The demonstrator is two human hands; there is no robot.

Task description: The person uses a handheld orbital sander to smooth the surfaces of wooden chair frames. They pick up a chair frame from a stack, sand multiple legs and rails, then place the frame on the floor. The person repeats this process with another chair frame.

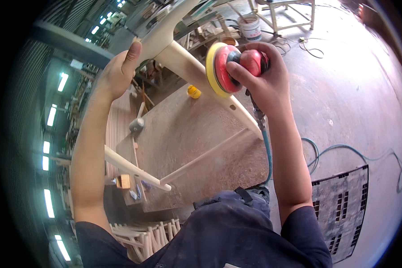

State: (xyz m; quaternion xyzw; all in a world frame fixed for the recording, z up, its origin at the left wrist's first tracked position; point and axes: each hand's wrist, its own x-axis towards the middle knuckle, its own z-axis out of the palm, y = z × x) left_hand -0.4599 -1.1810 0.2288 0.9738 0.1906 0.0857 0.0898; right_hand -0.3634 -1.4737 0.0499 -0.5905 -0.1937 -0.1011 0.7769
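Observation:
My right hand (272, 78) is wrapped round a red orbital sander (230, 73). Its yellow-edged pad faces a pale wooden chair frame (187, 62) and meets or nearly meets the rail there. A teal air hose (268, 154) runs down from the sander past my forearm. At the frame's wide, curved upper part, my left hand (118, 73) steadies it with the thumb raised; the other fingers are mostly hidden. Two legs of the frame slant toward me, joined by a thin stretcher (205, 154). One leg shows a dark hole near the sander.
Below the frame lies a brown worktable (187, 198), bearing a yellow container (193, 92) and a mallet (137, 124). Wooden parts (154, 236) are piled near my left side. A white bucket (250, 27) stands beyond; hose loops and a slotted black-edged panel (341, 210) lie at right.

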